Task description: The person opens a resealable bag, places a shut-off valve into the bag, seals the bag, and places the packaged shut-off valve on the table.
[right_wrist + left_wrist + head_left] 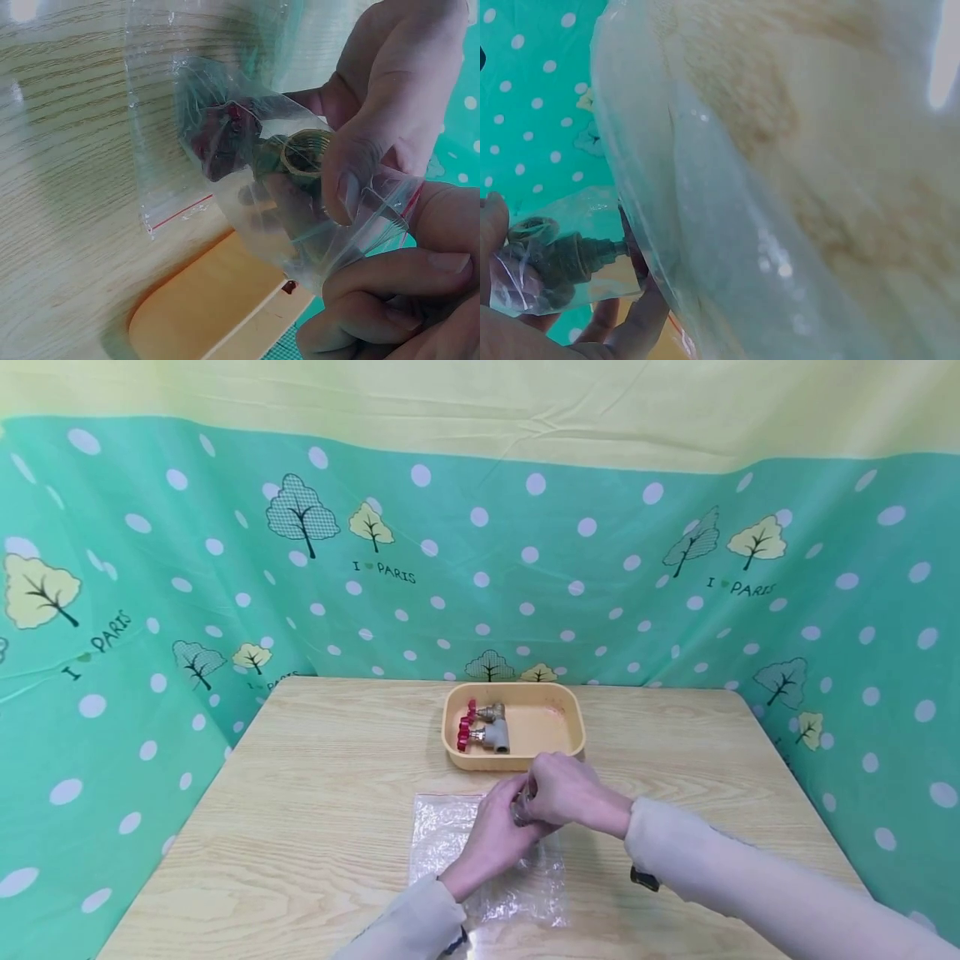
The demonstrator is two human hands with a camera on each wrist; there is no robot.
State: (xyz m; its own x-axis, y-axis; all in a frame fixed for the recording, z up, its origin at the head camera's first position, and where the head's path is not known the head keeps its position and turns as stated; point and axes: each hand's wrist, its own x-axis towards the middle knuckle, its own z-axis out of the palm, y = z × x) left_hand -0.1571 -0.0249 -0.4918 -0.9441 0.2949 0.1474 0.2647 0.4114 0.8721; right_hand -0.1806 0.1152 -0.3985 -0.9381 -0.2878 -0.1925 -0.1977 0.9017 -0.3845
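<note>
Both hands work close together in the head view, just in front of the tray. A threaded brass valve (304, 154) with a dark red handwheel (225, 139) is inside a small clear zip bag (259, 199). My left hand (498, 831) grips the valve through the plastic, its thumb lying beside the threaded opening. At the bag's red-lined end, my right hand (562, 789) pinches the plastic between thumb and curled fingers. The left wrist view has the bagged valve (574, 259) sideways at lower left, with a large sheet of clear plastic filling much of the foreground.
A flat clear zip bag (438, 831) with a red line lies on the wooden table (315, 827) under the hands. Behind them stands a yellow tray (513, 762) with red-handled valves (487, 735) on its left side. A green dotted curtain (525, 552) surrounds the table.
</note>
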